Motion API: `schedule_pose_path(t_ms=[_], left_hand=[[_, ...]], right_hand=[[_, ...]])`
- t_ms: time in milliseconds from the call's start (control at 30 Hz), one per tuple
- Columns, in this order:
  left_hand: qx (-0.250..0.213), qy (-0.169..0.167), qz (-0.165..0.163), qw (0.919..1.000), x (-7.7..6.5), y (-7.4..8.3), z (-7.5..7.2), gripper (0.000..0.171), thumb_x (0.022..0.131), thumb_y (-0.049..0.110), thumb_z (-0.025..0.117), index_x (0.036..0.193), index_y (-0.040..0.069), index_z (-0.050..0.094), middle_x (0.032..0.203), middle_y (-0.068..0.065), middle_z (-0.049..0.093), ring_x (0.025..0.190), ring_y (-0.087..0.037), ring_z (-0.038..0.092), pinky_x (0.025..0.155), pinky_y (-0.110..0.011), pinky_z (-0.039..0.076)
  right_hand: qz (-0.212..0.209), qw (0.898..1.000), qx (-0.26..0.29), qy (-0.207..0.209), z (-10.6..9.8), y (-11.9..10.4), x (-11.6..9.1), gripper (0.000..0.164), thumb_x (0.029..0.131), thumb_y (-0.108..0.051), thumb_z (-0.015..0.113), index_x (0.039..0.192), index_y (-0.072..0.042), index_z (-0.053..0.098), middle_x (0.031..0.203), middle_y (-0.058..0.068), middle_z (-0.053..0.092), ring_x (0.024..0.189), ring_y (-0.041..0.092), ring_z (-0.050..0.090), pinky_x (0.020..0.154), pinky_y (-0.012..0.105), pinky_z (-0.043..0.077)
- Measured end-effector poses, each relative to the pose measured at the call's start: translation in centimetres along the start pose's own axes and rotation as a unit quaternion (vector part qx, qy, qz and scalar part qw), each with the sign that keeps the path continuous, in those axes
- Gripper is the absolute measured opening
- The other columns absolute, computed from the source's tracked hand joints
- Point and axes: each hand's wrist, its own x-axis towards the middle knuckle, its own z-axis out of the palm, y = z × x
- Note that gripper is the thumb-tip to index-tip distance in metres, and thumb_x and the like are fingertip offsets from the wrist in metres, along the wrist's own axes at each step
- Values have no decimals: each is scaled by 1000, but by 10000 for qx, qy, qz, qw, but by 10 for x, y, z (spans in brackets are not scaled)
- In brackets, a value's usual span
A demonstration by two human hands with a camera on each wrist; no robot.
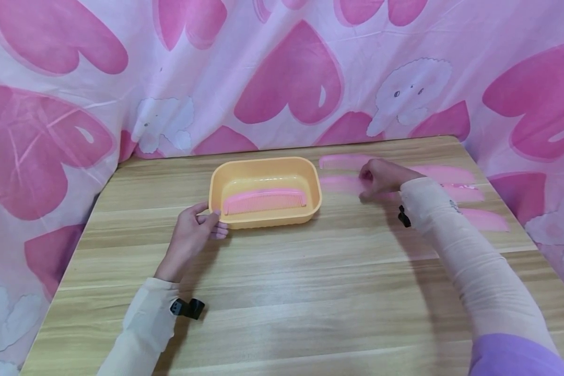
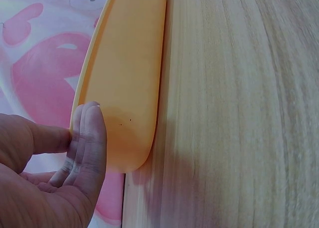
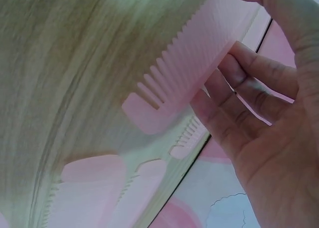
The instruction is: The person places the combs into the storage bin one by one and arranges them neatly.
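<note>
My left hand pinches the near left corner of the rim of a yellow-orange plastic basin; in the left wrist view the thumb lies on one side of its rim, fingers on the outer wall. Inside the basin lies a pink comb, teeth toward me. To the right, my right hand holds another pink comb, blurred in the head view. The right wrist view shows this held comb just over the wood, with the fingertips along its smooth spine.
Behind the right hand, one pink comb lies along the table's back edge. More pink combs lie by the right forearm, partly covered by it. The wooden table meets a pink heart-patterned cloth at the back.
</note>
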Motion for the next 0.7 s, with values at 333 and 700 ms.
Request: schedule_pose_path(t_ms=[333,700], left_hand=[[-61,-8,47,10000,-2,1,0,51,107,17,51,151,-4,37,97,-19,74,81,-20,74,80,-32,64],[-33,-38,134,9999,-2,1,-1,53,108,18,51,153,-4,34,99,-21,73,80,-17,73,80,-31,64]], right_hand=[[-199,9991,181,333,-11,6,-8,54,75,-24,88,109,12,67,100,18,68,90,28,61,84,46,58],[-269,9972,92,694,-40,-8,-11,42,77,-21,87,103,6,69,98,15,69,93,29,63,80,41,58]])
